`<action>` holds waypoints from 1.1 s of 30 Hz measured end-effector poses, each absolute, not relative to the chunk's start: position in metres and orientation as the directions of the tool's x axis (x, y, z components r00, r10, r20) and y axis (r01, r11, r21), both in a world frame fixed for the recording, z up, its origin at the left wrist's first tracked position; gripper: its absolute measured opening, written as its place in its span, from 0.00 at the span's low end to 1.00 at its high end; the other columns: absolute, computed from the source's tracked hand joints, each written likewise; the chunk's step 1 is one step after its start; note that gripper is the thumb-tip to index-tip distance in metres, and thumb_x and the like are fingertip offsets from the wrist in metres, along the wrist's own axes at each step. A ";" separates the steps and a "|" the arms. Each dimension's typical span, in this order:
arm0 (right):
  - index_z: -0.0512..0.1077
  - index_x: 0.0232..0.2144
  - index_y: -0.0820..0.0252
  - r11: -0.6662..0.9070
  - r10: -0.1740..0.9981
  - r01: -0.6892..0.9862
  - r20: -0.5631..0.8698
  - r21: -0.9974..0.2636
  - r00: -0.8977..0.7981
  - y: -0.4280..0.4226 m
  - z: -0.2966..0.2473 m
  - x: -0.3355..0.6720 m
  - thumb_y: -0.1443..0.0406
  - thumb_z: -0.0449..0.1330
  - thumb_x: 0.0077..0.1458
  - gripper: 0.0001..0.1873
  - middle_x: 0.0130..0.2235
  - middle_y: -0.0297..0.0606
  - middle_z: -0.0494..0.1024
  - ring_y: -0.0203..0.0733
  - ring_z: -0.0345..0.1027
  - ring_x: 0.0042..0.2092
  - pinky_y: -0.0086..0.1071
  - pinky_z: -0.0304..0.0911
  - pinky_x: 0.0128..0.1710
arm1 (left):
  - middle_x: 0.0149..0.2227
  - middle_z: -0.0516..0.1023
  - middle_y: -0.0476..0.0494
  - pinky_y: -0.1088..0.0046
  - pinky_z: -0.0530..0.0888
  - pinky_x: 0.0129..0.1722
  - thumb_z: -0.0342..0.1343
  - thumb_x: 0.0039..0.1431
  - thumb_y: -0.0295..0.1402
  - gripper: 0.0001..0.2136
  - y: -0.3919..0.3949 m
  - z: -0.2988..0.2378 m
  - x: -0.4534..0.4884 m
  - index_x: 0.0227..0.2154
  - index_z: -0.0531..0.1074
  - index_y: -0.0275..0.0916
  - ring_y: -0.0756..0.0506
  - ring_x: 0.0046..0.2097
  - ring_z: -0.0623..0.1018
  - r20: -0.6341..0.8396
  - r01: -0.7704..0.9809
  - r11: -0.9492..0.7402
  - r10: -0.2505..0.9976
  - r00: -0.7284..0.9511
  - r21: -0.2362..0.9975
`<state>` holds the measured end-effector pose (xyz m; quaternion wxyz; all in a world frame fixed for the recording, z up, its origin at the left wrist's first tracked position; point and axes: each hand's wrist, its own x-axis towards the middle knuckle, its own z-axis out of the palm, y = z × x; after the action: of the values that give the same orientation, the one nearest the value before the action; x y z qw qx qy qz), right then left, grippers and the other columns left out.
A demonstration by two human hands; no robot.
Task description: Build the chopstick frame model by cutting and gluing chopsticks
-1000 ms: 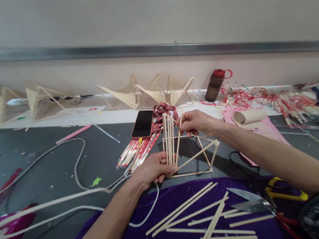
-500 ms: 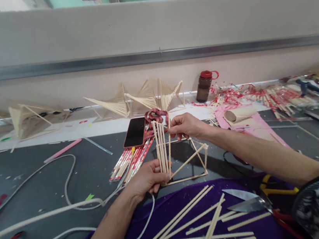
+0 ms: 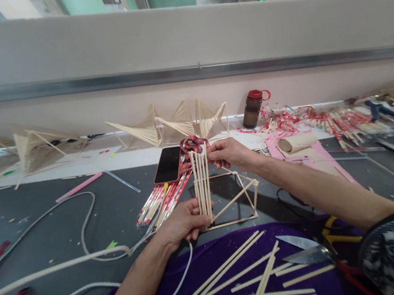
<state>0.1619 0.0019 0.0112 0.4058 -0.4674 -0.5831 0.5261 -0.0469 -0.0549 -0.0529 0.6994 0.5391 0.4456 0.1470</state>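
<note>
A frame of thin wooden sticks stands on the dark table, with a row of upright sticks at its left corner. My left hand is closed around the bottom of those upright sticks. My right hand pinches the top of the rightmost upright stick. Several loose wooden sticks lie on purple cloth in front of me.
A black phone and red-wrapped chopsticks lie behind the frame. Scissors with yellow handles rest at the right. White cables cross the left side. Finished stick models, a brown bottle and a paper roll stand farther back.
The stick pinched by my right hand leaned to the right before; it now stands upright against the row. My left hand kept its hold at the bottom.
</note>
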 end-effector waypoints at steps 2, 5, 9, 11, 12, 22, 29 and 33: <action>0.70 0.24 0.65 0.005 0.973 0.115 -0.022 -0.993 -0.231 0.001 0.013 0.161 0.71 0.58 0.48 0.02 0.23 0.33 0.74 0.25 0.62 0.18 0.19 0.47 0.11 | 0.27 0.75 0.47 0.86 0.52 0.10 0.59 0.45 0.29 0.19 -0.055 -0.053 -0.047 0.42 0.66 0.34 0.60 0.13 0.62 -0.463 0.275 0.373 0.684 0.564 0.886; 0.69 0.23 0.65 0.004 0.975 0.118 -0.023 -0.993 -0.223 0.001 0.015 0.159 0.71 0.58 0.47 0.03 0.22 0.32 0.73 0.26 0.62 0.18 0.19 0.47 0.11 | 0.26 0.75 0.48 0.85 0.51 0.10 0.59 0.45 0.30 0.19 -0.056 -0.054 -0.047 0.43 0.66 0.34 0.59 0.13 0.61 -0.460 0.274 0.370 0.687 0.563 0.888; 0.69 0.23 0.65 0.021 0.975 0.134 -0.009 -0.991 -0.222 0.002 0.015 0.158 0.71 0.58 0.47 0.03 0.21 0.32 0.72 0.26 0.62 0.17 0.19 0.47 0.11 | 0.26 0.75 0.48 0.85 0.51 0.10 0.60 0.44 0.30 0.20 -0.055 -0.054 -0.047 0.43 0.66 0.34 0.59 0.13 0.62 -0.454 0.266 0.368 0.693 0.560 0.891; 0.69 0.23 0.65 0.038 0.975 0.137 0.007 -0.990 -0.224 0.003 0.015 0.158 0.71 0.59 0.46 0.03 0.20 0.31 0.71 0.26 0.61 0.17 0.19 0.46 0.11 | 0.27 0.75 0.47 0.86 0.51 0.10 0.60 0.44 0.30 0.20 -0.056 -0.054 -0.047 0.42 0.66 0.34 0.60 0.13 0.62 -0.455 0.263 0.372 0.690 0.562 0.890; 0.69 0.23 0.65 0.045 0.974 0.138 0.013 -0.989 -0.224 0.004 0.014 0.158 0.70 0.59 0.46 0.02 0.20 0.31 0.71 0.26 0.62 0.17 0.19 0.47 0.12 | 0.27 0.75 0.47 0.85 0.51 0.10 0.60 0.44 0.30 0.20 -0.056 -0.054 -0.047 0.42 0.66 0.34 0.60 0.12 0.62 -0.457 0.262 0.375 0.689 0.563 0.889; 0.70 0.22 0.65 0.029 0.975 0.139 -0.003 -0.990 -0.223 0.011 0.007 0.160 0.68 0.60 0.45 0.04 0.22 0.35 0.74 0.27 0.62 0.18 0.20 0.46 0.11 | 0.28 0.76 0.46 0.86 0.51 0.09 0.60 0.44 0.30 0.20 -0.056 -0.054 -0.047 0.42 0.66 0.34 0.60 0.13 0.62 -0.460 0.261 0.381 0.688 0.561 0.887; 0.68 0.20 0.64 0.050 0.969 0.171 0.006 -0.984 -0.246 0.012 0.007 0.160 0.66 0.60 0.46 0.07 0.20 0.33 0.72 0.27 0.61 0.17 0.21 0.46 0.12 | 0.25 0.74 0.49 0.86 0.52 0.10 0.61 0.44 0.31 0.20 -0.057 -0.051 -0.046 0.42 0.67 0.35 0.59 0.13 0.63 -0.474 0.281 0.381 0.690 0.547 0.881; 0.67 0.19 0.64 0.058 0.972 0.214 0.006 -0.975 -0.236 0.010 0.009 0.160 0.66 0.60 0.46 0.09 0.17 0.31 0.69 0.26 0.60 0.17 0.21 0.46 0.12 | 0.23 0.73 0.51 0.86 0.53 0.10 0.61 0.43 0.31 0.20 -0.057 -0.050 -0.046 0.42 0.67 0.35 0.58 0.14 0.64 -0.475 0.277 0.387 0.691 0.545 0.880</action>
<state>0.1602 0.0100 0.0095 0.3875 -0.4816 -0.6154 0.4891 -0.0455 -0.0568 -0.0502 0.6985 0.5334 0.4533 0.1482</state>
